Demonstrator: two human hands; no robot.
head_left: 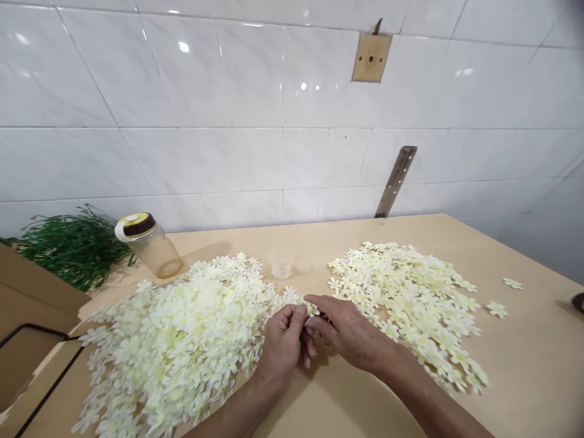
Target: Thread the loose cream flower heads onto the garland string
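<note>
Got my left hand (280, 344) pinched on a fake white flower (312, 309) between two flower piles (182, 334) at the table (524, 347); right hand (349, 331) crowds it, can't tell if that grip's clamped.

Fingers half-hide a flower (312, 308) from me.
I can't tell whether the left hand (283, 340) or right hand (350, 330) grips it; the bottom edge cuts off both forearms (420, 383) and the left-hand pile (182, 340), and the right edge crops a dark object (578, 302) I can't identify.
</note>
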